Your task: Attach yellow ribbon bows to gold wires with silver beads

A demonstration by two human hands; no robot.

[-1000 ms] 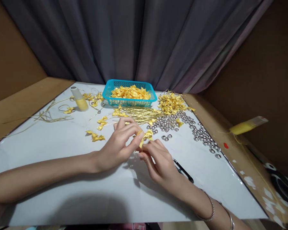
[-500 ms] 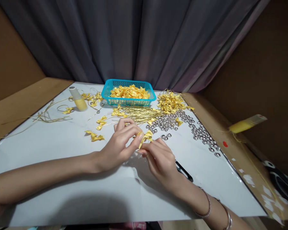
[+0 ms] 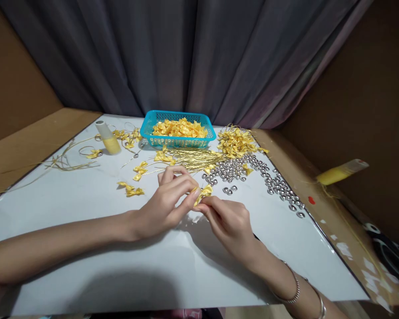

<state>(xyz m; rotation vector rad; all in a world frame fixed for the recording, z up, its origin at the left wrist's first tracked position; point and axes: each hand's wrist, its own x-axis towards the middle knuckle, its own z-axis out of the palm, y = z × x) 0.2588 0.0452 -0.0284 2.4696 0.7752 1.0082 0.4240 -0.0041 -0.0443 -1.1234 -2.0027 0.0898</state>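
Between the fingertips of both hands is a small yellow ribbon bow (image 3: 205, 191). My left hand (image 3: 173, 199) pinches the bow from its left side, thumb against forefinger. From the lower right, my right hand (image 3: 228, 217) closes thumb and forefinger at the bow's lower edge; whether it grips the bow or a thin cord on it is hidden by the fingers. Just beyond the hands lie a bundle of gold cords (image 3: 194, 158) and a scatter of shiny silver beads (image 3: 231, 169). A few loose yellow bows (image 3: 131, 189) rest left of my left hand.
A blue basket (image 3: 177, 141) full of yellow bows stands at the back. Right of it is a heap of corded bows (image 3: 237, 141). A bottle with yellow contents (image 3: 109, 138) stands at the left; another yellow tube (image 3: 342, 172) and black-handled scissors (image 3: 390, 250) are at the right.
My right hand has shifted slightly right and turned, now covering most of the black object under it. The left hand keeps its pinch on the bow, almost unmoved.
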